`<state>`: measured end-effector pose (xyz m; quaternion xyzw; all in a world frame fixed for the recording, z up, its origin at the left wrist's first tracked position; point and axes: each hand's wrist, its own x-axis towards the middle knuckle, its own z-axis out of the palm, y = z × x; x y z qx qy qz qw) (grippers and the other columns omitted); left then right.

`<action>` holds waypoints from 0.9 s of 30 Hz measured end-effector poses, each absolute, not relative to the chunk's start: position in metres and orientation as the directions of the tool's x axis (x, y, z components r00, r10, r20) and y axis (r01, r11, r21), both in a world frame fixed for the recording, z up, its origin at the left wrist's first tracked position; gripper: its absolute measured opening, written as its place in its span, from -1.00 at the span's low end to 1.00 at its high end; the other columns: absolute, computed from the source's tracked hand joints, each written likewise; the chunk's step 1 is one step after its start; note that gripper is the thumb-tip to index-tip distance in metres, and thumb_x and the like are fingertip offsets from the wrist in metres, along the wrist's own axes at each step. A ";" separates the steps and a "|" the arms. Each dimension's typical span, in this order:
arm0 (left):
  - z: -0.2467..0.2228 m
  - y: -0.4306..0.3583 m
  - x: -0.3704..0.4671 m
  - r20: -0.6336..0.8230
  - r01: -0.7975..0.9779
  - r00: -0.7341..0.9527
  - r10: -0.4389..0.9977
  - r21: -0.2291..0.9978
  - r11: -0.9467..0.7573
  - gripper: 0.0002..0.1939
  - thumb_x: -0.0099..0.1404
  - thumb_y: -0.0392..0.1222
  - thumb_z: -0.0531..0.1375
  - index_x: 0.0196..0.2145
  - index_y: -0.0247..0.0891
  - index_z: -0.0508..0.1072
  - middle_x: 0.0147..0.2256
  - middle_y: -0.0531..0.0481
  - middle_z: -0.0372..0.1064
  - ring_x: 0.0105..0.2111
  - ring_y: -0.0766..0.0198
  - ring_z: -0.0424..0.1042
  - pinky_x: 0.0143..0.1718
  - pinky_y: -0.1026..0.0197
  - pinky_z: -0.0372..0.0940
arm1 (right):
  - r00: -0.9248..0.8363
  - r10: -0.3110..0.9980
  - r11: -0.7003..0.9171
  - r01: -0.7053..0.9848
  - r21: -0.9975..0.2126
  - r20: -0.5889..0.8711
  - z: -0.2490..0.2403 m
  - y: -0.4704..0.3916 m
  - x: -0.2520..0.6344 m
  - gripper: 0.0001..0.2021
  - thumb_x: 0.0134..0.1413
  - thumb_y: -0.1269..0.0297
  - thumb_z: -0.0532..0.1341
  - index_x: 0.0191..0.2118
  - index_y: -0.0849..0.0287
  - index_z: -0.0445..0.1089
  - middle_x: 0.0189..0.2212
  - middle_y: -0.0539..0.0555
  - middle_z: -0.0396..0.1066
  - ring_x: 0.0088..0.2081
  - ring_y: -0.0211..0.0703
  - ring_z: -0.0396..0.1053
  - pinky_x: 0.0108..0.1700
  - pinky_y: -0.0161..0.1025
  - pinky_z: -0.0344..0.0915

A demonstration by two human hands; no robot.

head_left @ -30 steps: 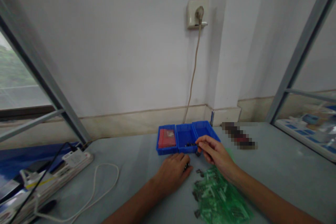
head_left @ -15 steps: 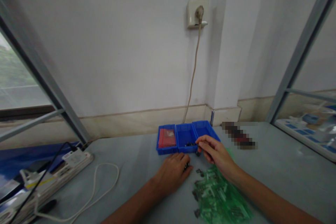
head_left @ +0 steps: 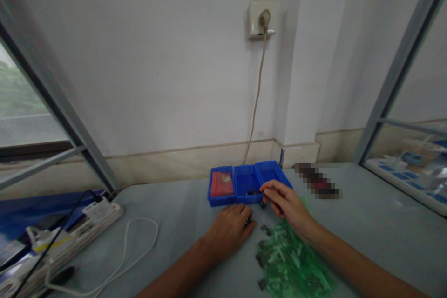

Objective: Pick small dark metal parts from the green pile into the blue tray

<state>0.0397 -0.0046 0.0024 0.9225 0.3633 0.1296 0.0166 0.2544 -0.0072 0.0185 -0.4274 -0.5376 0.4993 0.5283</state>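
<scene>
My left hand [head_left: 228, 226] rests on the table in front of the bins, its fingers curled round a small dark metallic part [head_left: 247, 221] that shows between thumb and fingers. At the front corner of the middle blue bin [head_left: 246, 176], my right hand [head_left: 284, 201] is closed in a pinch; what sits between its fingertips is too small to make out. Several tiny dark parts [head_left: 252, 192] lie in that bin. Just below the right fingertips is another dark piece [head_left: 262, 204]. Under the right wrist spreads a green plastic bag [head_left: 293, 260] with clear and dark pieces showing.
The left blue bin [head_left: 221, 200] holds a red packet [head_left: 221, 184]; a third blue bin [head_left: 268, 168] is partly behind my right hand. Loose dark parts [head_left: 260, 260] lie along the bag's left edge. A power strip [head_left: 84, 228] and white cable [head_left: 126, 247] lie at left.
Almost nothing differs; both hands keep their places and the view shifts very slightly.
</scene>
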 end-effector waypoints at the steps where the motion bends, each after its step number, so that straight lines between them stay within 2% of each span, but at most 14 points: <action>1: 0.002 -0.004 0.040 0.228 0.664 0.703 0.674 0.127 -0.737 -0.90 0.50 -0.15 0.15 -0.11 -0.21 0.36 -0.15 -0.05 0.43 -0.17 0.12 0.42 -0.12 0.15 0.30 | -0.077 0.986 0.139 -0.067 -0.988 0.144 0.018 -0.007 0.254 -0.67 0.20 -0.03 0.29 -0.13 0.14 0.46 -0.45 -0.03 0.42 -0.64 -0.38 0.09 -0.63 -0.38 -0.11; 22: 0.001 -0.005 0.040 0.236 0.664 0.704 0.670 0.117 -0.739 -0.91 0.49 -0.16 0.17 -0.12 -0.20 0.37 -0.17 -0.03 0.43 -0.17 0.11 0.43 -0.13 0.13 0.31 | -0.070 0.986 0.144 -0.091 -0.985 0.150 0.019 -0.007 0.255 -0.66 0.18 -0.06 0.30 -0.15 0.12 0.48 -0.46 -0.02 0.44 -0.64 -0.38 0.10 -0.63 -0.38 -0.10; 27: 0.003 -0.005 0.040 0.231 0.669 0.701 0.674 0.113 -0.735 -0.92 0.52 -0.18 0.12 -0.13 -0.22 0.37 -0.16 -0.05 0.44 -0.18 0.13 0.43 -0.13 0.15 0.31 | -0.069 0.987 0.142 -0.091 -0.986 0.148 0.018 -0.007 0.255 -0.66 0.17 -0.07 0.31 -0.16 0.12 0.49 -0.46 -0.03 0.43 -0.64 -0.37 0.10 -0.62 -0.37 -0.11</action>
